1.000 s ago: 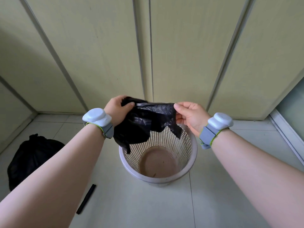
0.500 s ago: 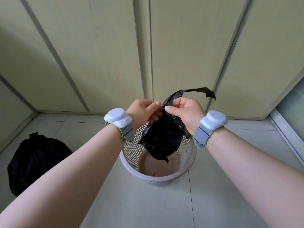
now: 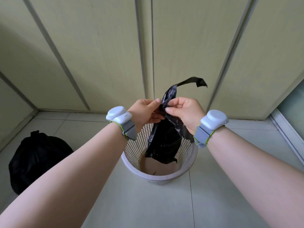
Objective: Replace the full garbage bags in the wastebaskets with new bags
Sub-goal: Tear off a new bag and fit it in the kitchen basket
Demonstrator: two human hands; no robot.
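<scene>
Full black plastic garbage bag, tied (image 3: 37, 160): on the floor at far left, well apart from the basket.
White perforated round plastic wastebasket (image 3: 164, 178): upright, unlined, centre. It looks light, so a tug on its rim could tip it.
New crumpled black plastic bag (image 3: 164, 142): held over the basket mouth, unopened.
Risk: the thin film may cling shut, or tear if pulled hard.
Axis: near vertical, closed end down, loose strip up and to the right.
Left hand (image 3: 144, 112): pinching the bag's upper bunch.
Right hand (image 3: 185, 112): pinching the same bunch, just beside the left.

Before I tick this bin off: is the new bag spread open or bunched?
Bunched: the bag hangs gathered, pinched by left hand and right hand, over the wastebasket.
</scene>
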